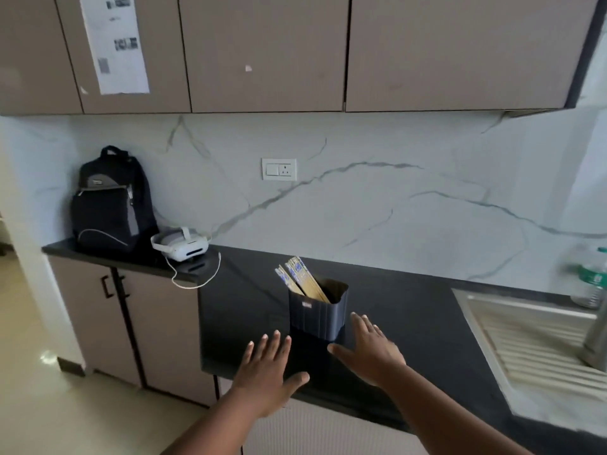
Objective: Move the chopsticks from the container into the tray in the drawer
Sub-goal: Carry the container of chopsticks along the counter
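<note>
A bunch of light wooden chopsticks with blue tops (300, 279) stood leaning to the left in a dark blue ribbed plastic container (318, 314) on the shiny black worktop (410, 310). The left hand (267, 369) and the right hand (371, 351) were spread flat with straight fingers just in front of the container, holding nothing. Far off to the left, a black and grey backpack (111, 201) sat beside a white headset (180, 243).

Soft daylight enters from three o'clock; the black countertop (249, 307) gleams faintly; edges bend and blur.
</note>
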### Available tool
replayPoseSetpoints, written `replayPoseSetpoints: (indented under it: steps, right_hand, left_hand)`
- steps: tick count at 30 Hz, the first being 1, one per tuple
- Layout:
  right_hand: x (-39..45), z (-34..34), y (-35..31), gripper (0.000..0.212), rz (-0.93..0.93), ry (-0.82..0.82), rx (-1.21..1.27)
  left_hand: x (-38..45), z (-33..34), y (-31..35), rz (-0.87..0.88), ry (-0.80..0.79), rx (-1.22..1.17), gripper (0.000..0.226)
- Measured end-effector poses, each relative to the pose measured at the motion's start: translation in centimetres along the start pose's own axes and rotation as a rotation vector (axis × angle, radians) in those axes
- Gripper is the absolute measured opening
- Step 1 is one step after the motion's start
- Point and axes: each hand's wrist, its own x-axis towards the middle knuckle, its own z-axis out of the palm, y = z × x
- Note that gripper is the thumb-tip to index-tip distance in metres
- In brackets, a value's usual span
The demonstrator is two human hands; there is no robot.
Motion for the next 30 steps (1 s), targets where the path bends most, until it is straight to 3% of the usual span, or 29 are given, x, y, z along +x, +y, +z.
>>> replayPoseSetpoints:
  steps: [6, 10, 13, 17, 21, 25, 30]
  right_hand:
    - [6.9, 0.7, -0.1, 0.106, 0.054, 0.052, 0.268]
    - [12.2, 1.0, 0.5, 0.115, 0.079, 0.059, 0.507]
    - [15.2, 1.7, 1.7, 0.108, 0.105, 0.014, 0.685]
    - [18.3, 2.5, 2.0, 0.09, 0.177, -0.049, 0.941]
    - [19.6, 4.2, 2.2, 0.068, 0.203, -0.091, 1.07]
    - [19.8, 5.3, 2.8, 0.065, 0.176, -0.12, 1.117]
    - [20.6, 5.9, 2.5, 0.061, 0.198, -0.151, 1.166]
  left_hand:
    - [4.9, -0.8, -2.4, -0.092, 0.024, -0.076, 0.093]
    - [10.1, -1.9, -2.7, -0.213, 0.05, -0.279, 0.092]
    - [14.0, -2.3, -1.3, -0.33, 0.04, -0.555, 0.092]
    - [18.3, -3.1, 0.3, -0.353, 0.163, -1.14, 0.104]
    - [21.3, -2.1, 0.5, -0.453, 0.217, -1.365, 0.072]
    - [21.8, -0.8, 0.4, -0.471, 0.195, -1.462, 0.065]
    - [20.6, -0.9, 0.6, -0.463, 0.276, -1.477, 0.028]
